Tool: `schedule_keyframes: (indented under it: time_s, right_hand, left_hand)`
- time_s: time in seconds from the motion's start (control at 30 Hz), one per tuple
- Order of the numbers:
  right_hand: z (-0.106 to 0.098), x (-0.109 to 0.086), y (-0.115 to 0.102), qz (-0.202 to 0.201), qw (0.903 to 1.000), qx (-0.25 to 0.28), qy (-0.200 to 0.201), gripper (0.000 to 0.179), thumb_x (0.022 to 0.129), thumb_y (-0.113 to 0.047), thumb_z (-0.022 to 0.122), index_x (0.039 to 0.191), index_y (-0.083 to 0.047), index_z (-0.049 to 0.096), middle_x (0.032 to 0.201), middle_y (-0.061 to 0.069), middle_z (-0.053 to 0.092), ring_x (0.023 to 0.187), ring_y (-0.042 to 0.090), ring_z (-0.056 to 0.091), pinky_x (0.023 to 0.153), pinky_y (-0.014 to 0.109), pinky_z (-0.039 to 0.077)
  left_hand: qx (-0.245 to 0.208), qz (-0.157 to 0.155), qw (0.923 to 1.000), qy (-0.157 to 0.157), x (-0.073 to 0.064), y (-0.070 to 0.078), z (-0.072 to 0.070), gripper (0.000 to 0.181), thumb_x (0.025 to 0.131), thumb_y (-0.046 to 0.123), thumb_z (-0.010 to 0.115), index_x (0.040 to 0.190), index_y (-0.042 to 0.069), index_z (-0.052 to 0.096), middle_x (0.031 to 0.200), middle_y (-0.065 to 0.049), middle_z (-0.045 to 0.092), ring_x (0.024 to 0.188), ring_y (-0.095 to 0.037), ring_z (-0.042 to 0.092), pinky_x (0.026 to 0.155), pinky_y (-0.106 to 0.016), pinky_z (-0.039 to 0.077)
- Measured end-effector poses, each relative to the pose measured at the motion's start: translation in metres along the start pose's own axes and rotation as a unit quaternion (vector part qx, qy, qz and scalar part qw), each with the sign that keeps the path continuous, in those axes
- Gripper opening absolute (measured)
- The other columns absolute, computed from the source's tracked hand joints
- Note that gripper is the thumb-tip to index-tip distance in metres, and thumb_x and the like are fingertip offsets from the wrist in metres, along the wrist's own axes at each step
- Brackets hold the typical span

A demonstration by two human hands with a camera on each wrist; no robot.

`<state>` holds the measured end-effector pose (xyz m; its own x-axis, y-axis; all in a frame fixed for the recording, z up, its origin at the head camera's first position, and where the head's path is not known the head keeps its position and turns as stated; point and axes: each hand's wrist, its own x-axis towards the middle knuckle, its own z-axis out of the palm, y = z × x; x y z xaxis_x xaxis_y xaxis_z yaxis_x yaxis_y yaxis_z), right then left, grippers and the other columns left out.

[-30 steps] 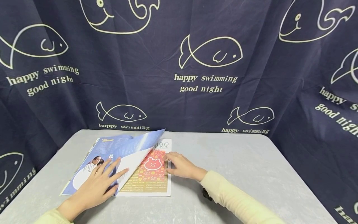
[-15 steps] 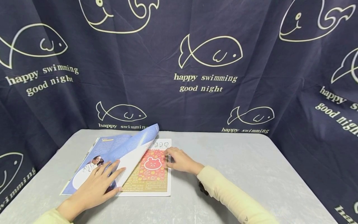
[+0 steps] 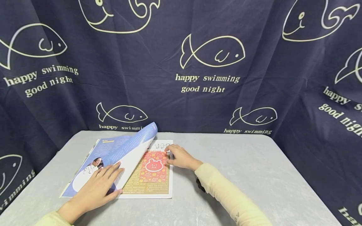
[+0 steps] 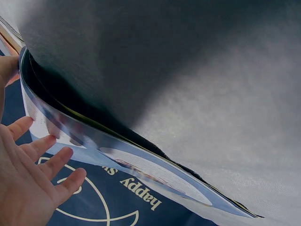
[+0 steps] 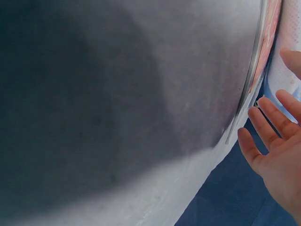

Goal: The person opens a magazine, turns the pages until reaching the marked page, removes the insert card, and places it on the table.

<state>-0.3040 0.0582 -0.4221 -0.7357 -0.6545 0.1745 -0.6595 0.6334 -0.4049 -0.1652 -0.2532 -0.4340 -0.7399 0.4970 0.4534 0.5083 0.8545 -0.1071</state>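
Note:
An open magazine [image 3: 167, 190] lies on the table, its blue left page [image 3: 108, 146] showing a photo of a person. Several pages curl up between the two sides, and their white underside [image 3: 127, 168] faces right. My left hand [image 3: 97, 185] rests on the left page by the fold, fingers spread and nearly straight; the left wrist view shows its fingertips along the bent blue page [image 4: 89, 129]. On the brown right page lies a flat red rectangle with a bear face [image 3: 154, 166]. My right hand [image 3: 181, 157] has its fingertips at that rectangle's upper right edge, fingers loosely bent.
The grey table [image 3: 240, 175] extends to the right of the magazine. A dark blue curtain [image 3: 209, 110] printed with fish hangs behind and on both sides. A black band [image 3: 200, 185] shows under the right sleeve.
The raised pages have curled further left, uncovering more of the right page and the red rectangle. My right hand has slid away from me along the rectangle's edge. The left hand has barely shifted.

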Motion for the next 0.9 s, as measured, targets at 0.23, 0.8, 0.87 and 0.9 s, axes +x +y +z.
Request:
schedule_keyframes:
  time_s: [0.23,0.8,0.87,0.9]
  right_hand:
    - [-0.0002,0.0043,0.0012,0.017,0.9997,0.009,-0.017,0.045,0.078,-0.023,0.068,0.117,-0.007,0.053,0.120,0.009,0.057,0.116,0.025,0.049,0.101,0.042,0.035]
    - [0.0032,0.0084,-0.0032,0.029,0.9988,-0.006,-0.040,0.052,0.075,-0.034,0.071,0.118,-0.010,0.053,0.119,0.003,0.059,0.111,0.022,0.049,0.096,0.042,0.035]
    - [0.0037,0.0085,-0.0045,0.028,0.9987,-0.011,-0.041,0.051,0.075,-0.034,0.071,0.117,-0.011,0.053,0.118,0.003,0.059,0.111,0.022,0.049,0.095,0.041,0.036]
    - [0.0038,0.0086,-0.0051,0.030,0.9986,-0.012,-0.041,0.051,0.074,-0.034,0.072,0.116,-0.011,0.053,0.118,0.003,0.059,0.112,0.022,0.049,0.096,0.041,0.036]
  left_hand:
    - [0.002,0.004,1.0000,0.007,0.0014,0.0004,-0.0016,0.067,0.073,0.043,0.068,0.129,0.011,0.049,0.133,-0.014,0.047,0.114,-0.031,0.048,0.090,-0.052,0.036]
    - [-0.003,0.007,0.9999,0.009,0.0013,-0.0002,-0.0011,0.065,0.070,0.037,0.067,0.130,0.018,0.050,0.137,-0.016,0.043,0.114,-0.033,0.045,0.088,-0.049,0.036]
    - [-0.003,0.003,1.0000,0.005,0.0008,-0.0004,-0.0012,0.064,0.071,0.037,0.067,0.129,0.018,0.051,0.137,-0.016,0.042,0.115,-0.034,0.044,0.086,-0.050,0.037]
    - [-0.003,0.001,1.0000,0.003,0.0005,-0.0006,-0.0012,0.063,0.071,0.037,0.067,0.129,0.018,0.051,0.138,-0.016,0.042,0.115,-0.034,0.044,0.086,-0.050,0.037]
